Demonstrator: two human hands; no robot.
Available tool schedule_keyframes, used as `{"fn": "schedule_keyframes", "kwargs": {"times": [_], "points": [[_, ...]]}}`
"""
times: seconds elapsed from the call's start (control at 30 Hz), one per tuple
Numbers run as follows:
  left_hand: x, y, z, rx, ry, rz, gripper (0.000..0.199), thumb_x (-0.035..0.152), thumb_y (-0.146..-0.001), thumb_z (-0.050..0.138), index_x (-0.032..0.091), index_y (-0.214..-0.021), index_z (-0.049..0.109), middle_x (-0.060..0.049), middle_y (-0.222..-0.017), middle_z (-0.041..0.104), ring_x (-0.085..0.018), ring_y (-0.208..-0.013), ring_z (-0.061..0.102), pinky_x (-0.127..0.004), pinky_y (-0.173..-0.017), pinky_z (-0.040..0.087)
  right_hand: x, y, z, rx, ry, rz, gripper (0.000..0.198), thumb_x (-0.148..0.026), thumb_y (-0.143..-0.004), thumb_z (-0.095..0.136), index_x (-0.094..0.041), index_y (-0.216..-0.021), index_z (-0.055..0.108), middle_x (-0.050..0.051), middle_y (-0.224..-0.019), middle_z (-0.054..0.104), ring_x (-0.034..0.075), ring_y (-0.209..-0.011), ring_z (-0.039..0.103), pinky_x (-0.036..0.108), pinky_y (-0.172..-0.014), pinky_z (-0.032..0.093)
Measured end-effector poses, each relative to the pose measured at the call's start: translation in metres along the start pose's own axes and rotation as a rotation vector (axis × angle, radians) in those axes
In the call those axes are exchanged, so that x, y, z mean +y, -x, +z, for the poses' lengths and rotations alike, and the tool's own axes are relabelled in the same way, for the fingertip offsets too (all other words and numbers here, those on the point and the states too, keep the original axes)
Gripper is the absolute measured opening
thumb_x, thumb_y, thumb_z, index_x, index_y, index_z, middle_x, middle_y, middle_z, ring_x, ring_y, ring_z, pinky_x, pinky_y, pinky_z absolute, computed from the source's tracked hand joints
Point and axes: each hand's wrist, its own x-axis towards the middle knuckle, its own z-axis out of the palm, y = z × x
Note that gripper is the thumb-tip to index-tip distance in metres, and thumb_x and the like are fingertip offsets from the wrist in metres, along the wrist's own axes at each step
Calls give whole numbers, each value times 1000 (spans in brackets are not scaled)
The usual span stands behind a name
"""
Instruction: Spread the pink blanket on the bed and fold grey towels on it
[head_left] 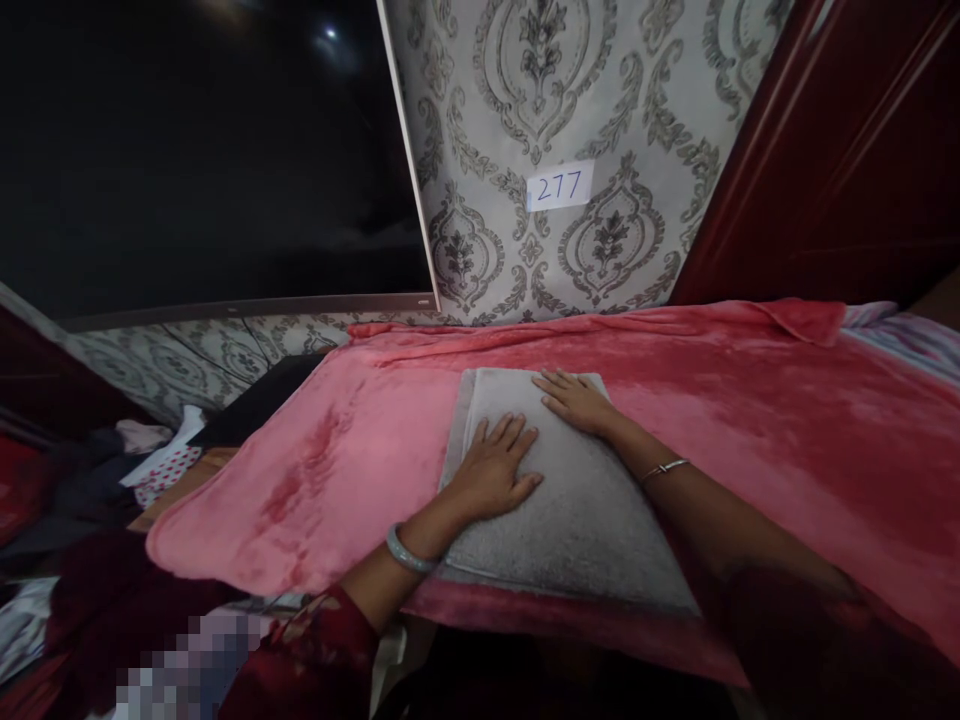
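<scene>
A folded grey cloth (577, 520), soft like a towel or small blanket, lies flat in front of me with its layered edges showing at the left and front. My left hand (495, 470) rests palm down on its left part, fingers spread. Farther back, my right hand (576, 400) lies flat near the cloth's far right corner, fingers stretched out. Neither hand grips anything. Beneath the grey cloth spreads a pink plush blanket (360, 470), which covers the surface.
A large dark television (217, 150) hangs at the back left. On the patterned wall is a paper label (559, 185) reading 277. A dark red wooden door or panel (847, 150) stands at the right. Clothes (97, 500) are piled at the left.
</scene>
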Motion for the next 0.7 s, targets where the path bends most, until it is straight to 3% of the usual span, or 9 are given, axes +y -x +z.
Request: {"fn": "schedule_keyframes", "kwargs": {"times": [0.33, 0.47, 0.57, 0.7], "points": [[-7, -1, -3, -34, 67, 5, 69, 50, -98, 48, 19, -158, 33, -14, -167, 26, -29, -156, 18, -59, -126, 12, -1, -3, -2, -12, -17, 94, 62, -47, -104, 24, -26, -161, 31, 5, -166, 20, 29, -153, 21, 58, -122, 22], [-3, 14, -14, -77, 111, 55, 68, 54, -96, 52, 23, -155, 39, -13, -166, 29, -33, -155, 22, -61, -124, 20, -9, 0, -11, -26, -10, 101, 61, -47, -104, 26, -25, -160, 34, 9, -165, 22, 32, -152, 23, 61, -119, 27], [7, 47, -19, -71, 146, 118, 60, 50, -97, 54, 23, -150, 47, -13, -162, 37, -32, -152, 29, -59, -122, 26, -32, 17, -14, 9, -28, -37, 59, -48, -105, 27, -29, -161, 32, 7, -167, 16, 32, -154, 13, 63, -119, 23], [17, 96, -7, 39, 135, 141, 55, 37, -97, 56, 25, -150, 47, -10, -159, 44, -28, -151, 33, -54, -123, 29, -74, 45, -10, -75, -107, -407, 59, -54, -106, 26, -33, -161, 30, 4, -168, 15, 29, -155, 8, 62, -121, 16]]}}
